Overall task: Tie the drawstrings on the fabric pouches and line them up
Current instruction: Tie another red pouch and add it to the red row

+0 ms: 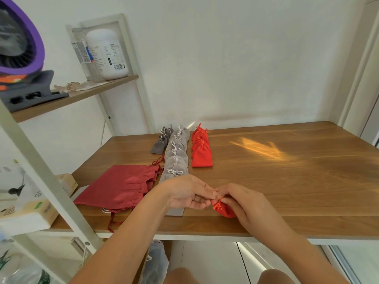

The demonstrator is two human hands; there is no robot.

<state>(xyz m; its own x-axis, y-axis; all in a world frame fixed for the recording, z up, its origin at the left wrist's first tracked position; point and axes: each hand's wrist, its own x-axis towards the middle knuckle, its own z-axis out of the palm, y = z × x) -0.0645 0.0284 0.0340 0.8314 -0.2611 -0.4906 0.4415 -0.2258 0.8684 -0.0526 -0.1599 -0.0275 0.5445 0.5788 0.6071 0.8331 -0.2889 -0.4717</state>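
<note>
Both hands — tying red pouch (225,211)

Wooden table (287,181) by a white wall (225,58); a side shelf (82,95) holds a white jar (106,54) and purple-rimmed fan (18,44).

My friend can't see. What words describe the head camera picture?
The left hand and right hand pinch the drawstring of a small red pouch at a wooden table. Beyond lie rows of grey pouches and red pouches, with bigger dark red bags at left.
</note>
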